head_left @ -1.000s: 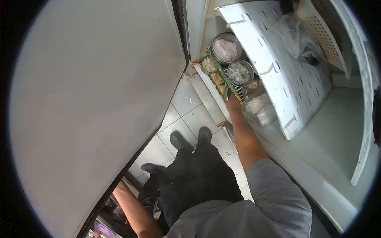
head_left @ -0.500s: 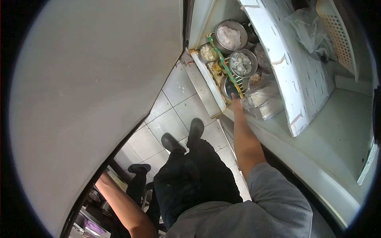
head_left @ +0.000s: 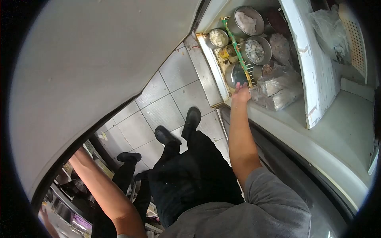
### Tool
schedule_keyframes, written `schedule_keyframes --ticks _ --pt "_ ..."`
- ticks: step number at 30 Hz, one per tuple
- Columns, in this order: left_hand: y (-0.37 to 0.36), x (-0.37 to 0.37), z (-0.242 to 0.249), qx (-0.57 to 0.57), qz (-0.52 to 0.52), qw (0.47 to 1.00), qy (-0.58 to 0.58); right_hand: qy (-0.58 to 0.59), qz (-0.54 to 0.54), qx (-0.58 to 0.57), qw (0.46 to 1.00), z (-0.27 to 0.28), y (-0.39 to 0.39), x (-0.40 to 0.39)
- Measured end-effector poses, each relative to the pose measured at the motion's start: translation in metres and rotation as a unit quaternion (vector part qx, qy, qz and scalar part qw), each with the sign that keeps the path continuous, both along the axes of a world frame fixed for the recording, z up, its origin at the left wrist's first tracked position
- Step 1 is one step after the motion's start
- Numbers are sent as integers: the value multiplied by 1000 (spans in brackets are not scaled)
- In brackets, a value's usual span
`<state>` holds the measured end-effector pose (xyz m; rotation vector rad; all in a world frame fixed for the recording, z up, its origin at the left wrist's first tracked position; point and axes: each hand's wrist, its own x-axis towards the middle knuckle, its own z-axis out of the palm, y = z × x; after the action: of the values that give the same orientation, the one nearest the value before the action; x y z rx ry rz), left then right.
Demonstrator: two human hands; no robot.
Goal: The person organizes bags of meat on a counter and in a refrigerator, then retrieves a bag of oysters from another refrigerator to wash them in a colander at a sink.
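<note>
My right hand (head_left: 241, 94) reaches into the open refrigerator, with its fingertips slightly apart at the near rim of a round metal container (head_left: 230, 75) that looks dark inside. I see no firm grip on that container. Close beside the hand are a green and yellow rail (head_left: 240, 53) and a clear plastic bag (head_left: 281, 85) with pale packed pieces. My left forearm (head_left: 101, 184) stretches toward the edge of the big grey door (head_left: 99, 67). That edge covers most of my left hand (head_left: 76, 154), so its fingers are hidden.
Metal bowls of white food (head_left: 256, 50) stand behind the rail, and a small tin (head_left: 217, 38) sits on the door-side ledge. To the right are a white slotted panel (head_left: 317, 79) and a perforated basket (head_left: 353, 39). Another person's dark shoe (head_left: 129, 157) rests on the tiled floor (head_left: 158, 115).
The view has shifted, so the refrigerator contents appear higher and farther right. My right fingertips now show at the container's rim. More of my left forearm and the room beyond the door is visible.
</note>
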<state>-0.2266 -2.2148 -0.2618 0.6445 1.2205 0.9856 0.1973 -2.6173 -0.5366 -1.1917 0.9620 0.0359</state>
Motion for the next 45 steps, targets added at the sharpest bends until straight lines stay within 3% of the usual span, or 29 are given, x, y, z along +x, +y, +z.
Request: schedule_keyframes --ticks 2,9,11,13,20,21,23,25,29,31,33,35,37,38,45 --pt "4 6 -3 10 0 1000 -12 -17 -24 114 993 10 -6 -6" --pt "10 16 -5 46 -19 998 -46 -113 137 93 980 65 -28 -82" --pt "6 16 -3 57 -23 997 -52 -144 246 67 956 84 -38 -105" --pt "1 17 -1 69 -24 996 -59 -157 256 74 951 97 -45 -126" --pt "10 15 0 126 -43 988 -73 19 444 122 888 116 -59 -241" --pt "14 18 -2 132 -62 988 -41 42 469 114 875 119 -60 -260" --pt "14 14 -5 124 -90 982 -112 74 509 115 850 123 -60 -300" --pt "-1 19 7 104 -27 984 -140 90 584 78 803 120 -61 -341" --pt "-13 22 5 103 -20 985 -140 108 680 52 723 129 -63 -406" --pt "-27 23 3 170 -48 972 -154 121 725 27 678 143 -63 -428" --pt "-36 19 -3 195 -87 969 -125 110 771 4 628 156 -62 -447" --pt "-69 21 28 158 -48 981 -103 99 787 -4 609 169 -59 -460" --pt "-89 10 44 106 -83 991 -16 100 826 -24 554 180 -56 -466" --pt "-96 2 39 105 -117 986 -59 98 833 -19 544 187 -55 -468" --pt "-152 -16 34 23 -151 986 -60 67 865 -70 492 231 -39 -457"
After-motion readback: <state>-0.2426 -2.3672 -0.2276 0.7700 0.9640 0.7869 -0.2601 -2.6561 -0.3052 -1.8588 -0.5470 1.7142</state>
